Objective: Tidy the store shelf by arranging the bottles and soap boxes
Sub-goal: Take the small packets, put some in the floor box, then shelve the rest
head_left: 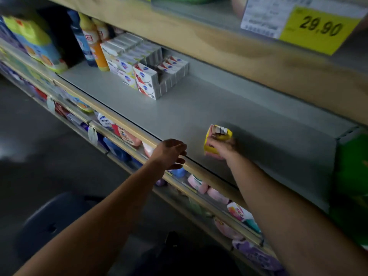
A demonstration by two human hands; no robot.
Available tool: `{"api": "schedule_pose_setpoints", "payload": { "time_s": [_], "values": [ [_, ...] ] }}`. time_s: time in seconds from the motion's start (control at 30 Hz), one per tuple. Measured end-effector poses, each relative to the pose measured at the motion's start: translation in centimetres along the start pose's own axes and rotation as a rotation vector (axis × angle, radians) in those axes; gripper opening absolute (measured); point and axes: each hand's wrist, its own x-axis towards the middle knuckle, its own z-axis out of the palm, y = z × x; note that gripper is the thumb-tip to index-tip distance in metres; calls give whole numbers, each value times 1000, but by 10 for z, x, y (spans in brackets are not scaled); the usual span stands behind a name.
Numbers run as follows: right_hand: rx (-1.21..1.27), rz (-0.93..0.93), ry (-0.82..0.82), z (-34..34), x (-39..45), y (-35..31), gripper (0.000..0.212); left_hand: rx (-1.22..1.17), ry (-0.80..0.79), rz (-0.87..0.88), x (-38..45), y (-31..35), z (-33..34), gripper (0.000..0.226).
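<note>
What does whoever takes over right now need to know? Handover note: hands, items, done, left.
Right hand: grips a yellow soap box near the front of the grey shelf, well right of the other stock.
Left hand: open, holds nothing, over the shelf's front edge.
Stock: soap boxes grouped in rows at the shelf's left rear; bottles upright just left of them.
Done: the boxes at the rear look lined up.
Left: the yellow box is not yet with any group; it probably goes beside the rows. Much of the shelf to their right is bare.
</note>
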Motion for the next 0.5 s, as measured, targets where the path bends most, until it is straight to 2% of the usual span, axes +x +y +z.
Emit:
{"api": "schedule_pose_setpoints", "payload": {
  "time_s": [0.1,0.23,0.33,0.4,0.5],
  "values": [
    [-12,-5,112,-10,2,10,50,20,-19,-23,21,0,10,11],
    [101,46,262,-41,4,30,40,104,-41,-22,53,-1,43,12],
    [113,77,391,-69,3,42,52,229,-39,6,73,-6,70,26],
    [96,84,412,-83,1,46,60,419,-20,72,81,-8,88,48],
    [68,46,442,-101,1,55,46,704,-10,202,83,-6,113,56]
  ]
}}
